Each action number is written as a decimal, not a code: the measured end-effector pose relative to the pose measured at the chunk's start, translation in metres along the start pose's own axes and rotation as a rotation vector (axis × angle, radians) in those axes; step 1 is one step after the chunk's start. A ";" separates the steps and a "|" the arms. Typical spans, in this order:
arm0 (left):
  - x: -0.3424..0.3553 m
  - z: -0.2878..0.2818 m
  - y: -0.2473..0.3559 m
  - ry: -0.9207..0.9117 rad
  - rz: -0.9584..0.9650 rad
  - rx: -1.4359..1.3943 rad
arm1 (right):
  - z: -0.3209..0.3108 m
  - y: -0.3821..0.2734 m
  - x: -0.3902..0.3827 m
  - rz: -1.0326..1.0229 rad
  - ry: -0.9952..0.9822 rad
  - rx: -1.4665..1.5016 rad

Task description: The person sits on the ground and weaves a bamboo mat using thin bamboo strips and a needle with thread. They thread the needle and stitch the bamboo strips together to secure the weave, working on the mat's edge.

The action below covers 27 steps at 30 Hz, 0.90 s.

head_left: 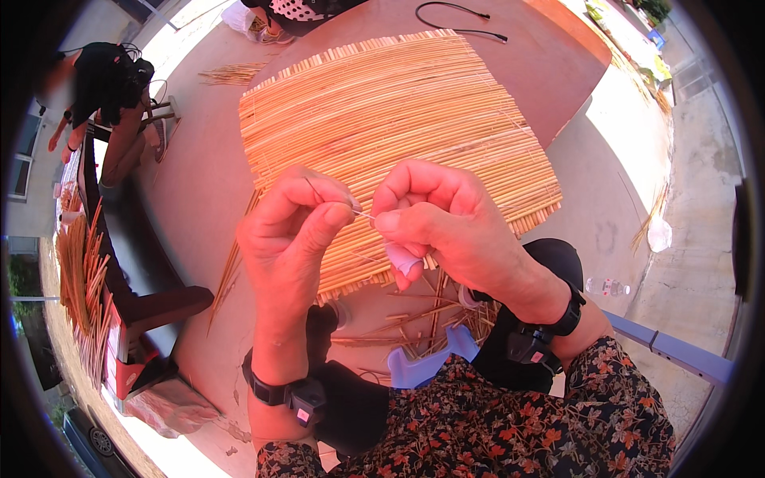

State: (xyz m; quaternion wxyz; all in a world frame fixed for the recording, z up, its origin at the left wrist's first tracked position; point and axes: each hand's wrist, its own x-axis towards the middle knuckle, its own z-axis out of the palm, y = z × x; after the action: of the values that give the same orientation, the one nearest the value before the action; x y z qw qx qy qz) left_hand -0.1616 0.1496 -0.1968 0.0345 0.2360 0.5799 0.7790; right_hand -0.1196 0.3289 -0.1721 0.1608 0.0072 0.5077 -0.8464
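My left hand (295, 231) is closed in a pinch on a thin needle (317, 191) at the middle of the view. Facing it, my right hand (434, 227) pinches a fine pale thread (363, 213) that runs to the left fingertips; whether it passes through the needle I cannot tell. A pink wrap or piece of material (402, 257) sits at the lower fingers of my right hand. Both hands are above a large mat of straw-coloured sticks (382, 95), bound crosswise with thin stitching.
A brown board (542, 64) lies under the mat, with a black cable (458, 24). Loose sticks (406, 319) and a blue plastic piece (430, 358) lie below. At left are a co-worker (111, 103), a black bench (139, 255) and stick bundles (76, 271); a bottle (607, 286) is right.
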 end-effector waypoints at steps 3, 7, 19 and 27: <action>0.000 0.001 -0.003 -0.008 -0.007 -0.023 | -0.001 -0.003 -0.002 0.002 0.041 -0.054; 0.002 -0.004 -0.004 0.106 -0.018 -0.144 | 0.001 -0.005 -0.003 -0.009 0.029 -0.054; 0.007 0.002 -0.007 0.207 -0.134 -0.293 | 0.011 -0.022 -0.026 -0.122 -0.737 0.039; 0.015 0.011 -0.019 0.160 -0.159 -0.407 | 0.066 -0.006 -0.030 -0.401 -1.038 0.454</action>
State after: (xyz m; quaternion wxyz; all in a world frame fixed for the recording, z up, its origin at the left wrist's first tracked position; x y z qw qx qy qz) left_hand -0.1746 0.1704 -0.2066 0.0968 0.1152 0.4285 0.8909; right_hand -0.0831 0.2822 -0.1300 0.2193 -0.4689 0.1608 -0.8404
